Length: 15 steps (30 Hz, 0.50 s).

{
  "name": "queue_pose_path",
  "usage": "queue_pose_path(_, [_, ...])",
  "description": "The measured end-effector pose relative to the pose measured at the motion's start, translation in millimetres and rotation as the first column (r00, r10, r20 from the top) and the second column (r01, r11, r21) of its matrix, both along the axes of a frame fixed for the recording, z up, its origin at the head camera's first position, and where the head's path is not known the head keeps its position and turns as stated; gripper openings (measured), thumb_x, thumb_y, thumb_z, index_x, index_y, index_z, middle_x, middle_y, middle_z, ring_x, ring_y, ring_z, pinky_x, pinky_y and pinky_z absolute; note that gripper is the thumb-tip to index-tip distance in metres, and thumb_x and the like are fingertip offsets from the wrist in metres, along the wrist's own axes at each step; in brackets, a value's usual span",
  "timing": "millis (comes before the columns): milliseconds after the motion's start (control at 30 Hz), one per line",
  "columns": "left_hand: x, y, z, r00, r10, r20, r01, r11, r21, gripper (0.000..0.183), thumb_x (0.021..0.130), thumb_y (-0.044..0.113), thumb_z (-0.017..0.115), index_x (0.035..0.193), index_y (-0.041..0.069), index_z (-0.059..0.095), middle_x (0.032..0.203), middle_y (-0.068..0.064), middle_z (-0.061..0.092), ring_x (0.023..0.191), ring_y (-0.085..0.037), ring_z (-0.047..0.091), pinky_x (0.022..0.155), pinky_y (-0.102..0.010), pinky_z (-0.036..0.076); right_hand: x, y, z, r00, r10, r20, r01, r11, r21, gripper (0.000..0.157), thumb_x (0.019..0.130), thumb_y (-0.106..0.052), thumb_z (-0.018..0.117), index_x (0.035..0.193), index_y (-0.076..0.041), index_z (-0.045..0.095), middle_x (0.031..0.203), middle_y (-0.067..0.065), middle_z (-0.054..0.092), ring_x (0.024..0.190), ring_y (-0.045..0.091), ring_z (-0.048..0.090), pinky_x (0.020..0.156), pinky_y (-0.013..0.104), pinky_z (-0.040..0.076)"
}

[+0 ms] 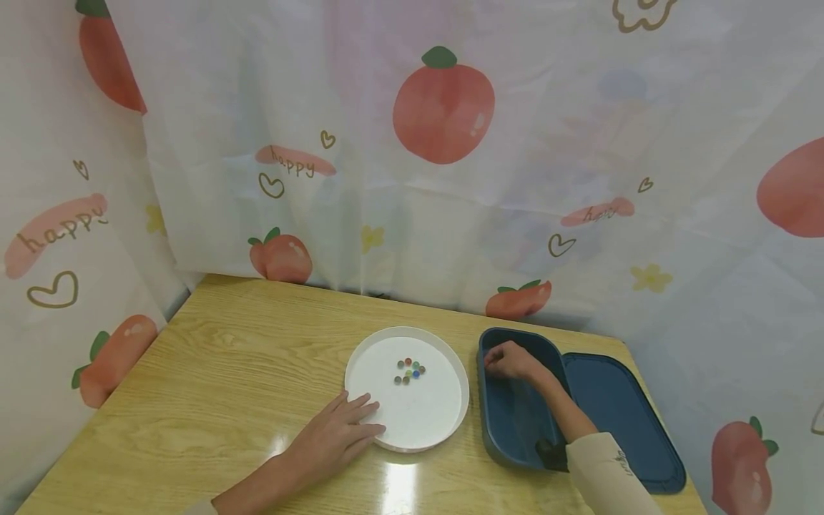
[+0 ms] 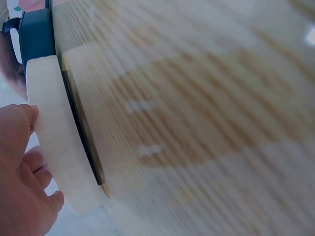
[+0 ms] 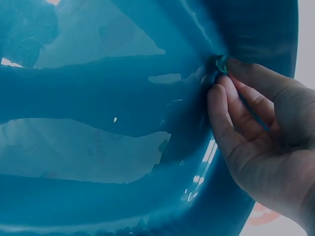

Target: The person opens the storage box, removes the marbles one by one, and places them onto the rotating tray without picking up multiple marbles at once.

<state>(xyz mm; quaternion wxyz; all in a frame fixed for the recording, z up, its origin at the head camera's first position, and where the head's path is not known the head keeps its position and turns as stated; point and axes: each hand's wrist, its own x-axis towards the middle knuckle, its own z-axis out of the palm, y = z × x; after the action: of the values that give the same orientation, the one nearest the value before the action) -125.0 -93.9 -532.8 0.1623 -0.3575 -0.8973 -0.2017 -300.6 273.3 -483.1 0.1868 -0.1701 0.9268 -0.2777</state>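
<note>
My left hand (image 1: 331, 438) rests on the near left rim of a round white tray (image 1: 412, 429), its fingers spread over the edge. In the left wrist view, the fingers of the left hand (image 2: 19, 172) touch the tray's pale side wall (image 2: 61, 142). Several small coloured glass marbles (image 1: 415, 374) lie grouped inside the tray. Over on the right, my right hand (image 1: 511, 361) reaches into a deep dark blue box (image 1: 515, 422). The right wrist view has the right hand (image 3: 261, 118) pinching a greenish glass marble (image 3: 222, 64) at the box's inner corner.
A dark blue lid (image 1: 621, 415) lies flat against the box's right side. The wooden table (image 1: 244, 350) extends left of the tray. Behind it hangs a white curtain (image 1: 360, 193) printed with peaches.
</note>
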Motion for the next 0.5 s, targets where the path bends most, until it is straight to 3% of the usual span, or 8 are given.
queue_pose_path(333, [0.4, 1, 0.6, 1.0, 0.0, 0.016, -0.001, 1.0, 0.001, 0.019, 0.096, 0.02, 0.068, 0.113, 0.02, 0.076, 0.131, -0.009, 0.065, 0.129, -0.029, 0.054, 0.106, -0.057, 0.039, 1.5, 3, 13.7, 1.0, -0.012, -0.016, 0.011, 0.999, -0.044, 0.011, 0.087, 0.0, 0.064, 0.091, 0.001, 0.074, 0.083, 0.006, 0.07, 0.074, 0.017, 0.061, 0.067, 0.035, 0.054])
queue_pose_path(500, [0.4, 1, 2.5, 0.999, 0.002, 0.037, -0.002, 1.0, -0.001, 0.02, 0.097, 0.02, 0.067, 0.114, 0.02, 0.076, 0.132, -0.009, 0.064, 0.13, -0.029, 0.053, 0.106, -0.058, 0.038, 0.8, 5, 27.9, 0.996, -0.083, 0.043, 0.088, 0.987, -0.137, 0.017, 0.094, -0.009, 0.066, 0.103, 0.003, 0.072, 0.094, 0.008, 0.07, 0.083, 0.02, 0.065, 0.075, 0.038, 0.056])
